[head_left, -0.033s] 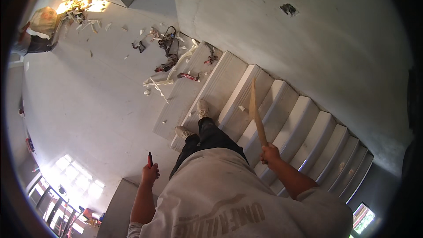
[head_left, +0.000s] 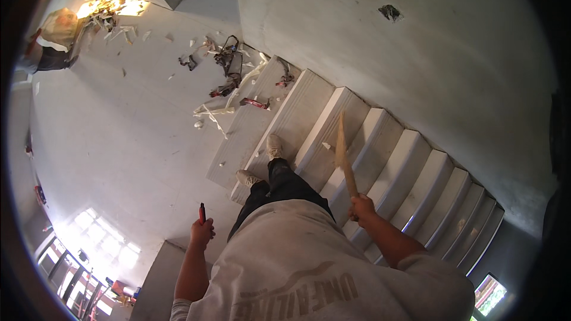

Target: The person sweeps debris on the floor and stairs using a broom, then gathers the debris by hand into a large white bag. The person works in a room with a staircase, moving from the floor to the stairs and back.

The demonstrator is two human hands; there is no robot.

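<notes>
My left hand [head_left: 202, 233] is closed around a short red-and-black pen-shaped tool [head_left: 202, 214], whose end points up, away from my body; its exact kind is too small to make out. My right hand [head_left: 361, 208] grips the slim handle of a tan hand brush [head_left: 343, 154]. The brush widens past the handle, has a fuzzy left edge and tapers to a point. It is held over the pale stairs [head_left: 389, 166], seemingly apart from them. My shoes [head_left: 275, 147] rest on the lower steps.
Dark straps with red parts [head_left: 228, 62] and pale scraps lie at the stair foot. A red tool [head_left: 254, 103] lies on a low step. A grey wall [head_left: 452, 71] with a hole borders the stairs. Another person [head_left: 56, 38] is at the upper left beside a debris heap [head_left: 110, 9].
My right hand and the brush have shifted very slightly left and down. My left hand has risen a touch, still closed on the same tool.
</notes>
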